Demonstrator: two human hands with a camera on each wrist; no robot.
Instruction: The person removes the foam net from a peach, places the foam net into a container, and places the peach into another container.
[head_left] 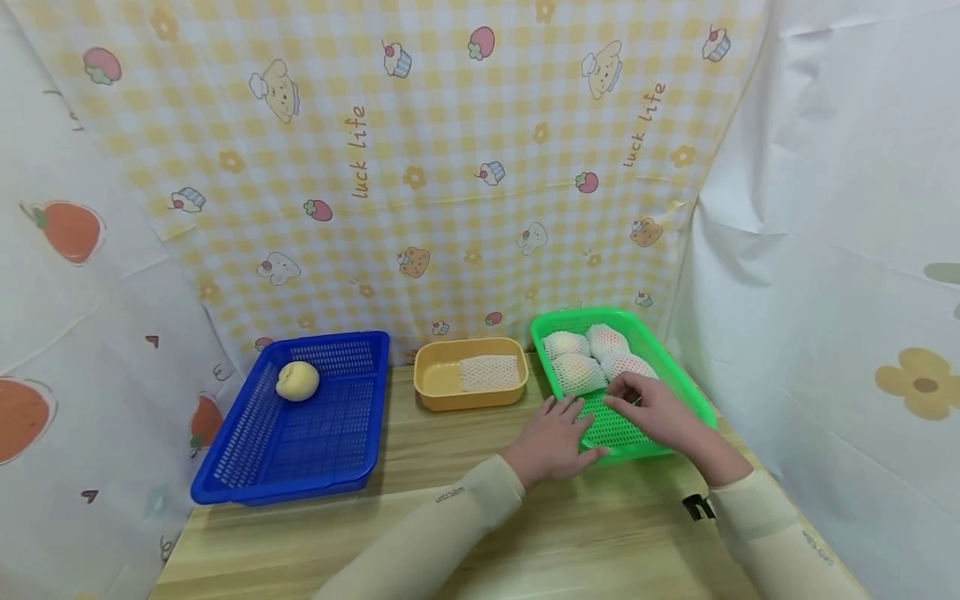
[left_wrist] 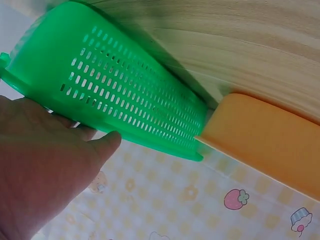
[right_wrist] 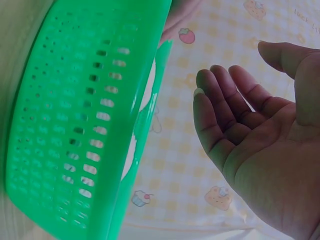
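A green basket [head_left: 617,423] stands at the right, with several round fruits in white foam nets [head_left: 579,374] toward its far end. My left hand [head_left: 551,442] rests at the basket's near left rim with its fingers spread; in the left wrist view its fingertips overlap the green rim. Over the right side of the basket hovers my right hand [head_left: 656,408], its fingers loosely bent. The right wrist view shows the right palm [right_wrist: 270,145] holding nothing, beside the basket's wall.
A blue basket [head_left: 288,492] at the left contains one pale yellow fruit [head_left: 297,381] without a net. Between the baskets, an orange-yellow bin [head_left: 435,402] holds a flat white foam net [head_left: 489,373]. A patterned curtain [head_left: 450,208] hangs behind the wooden table [head_left: 420,467].
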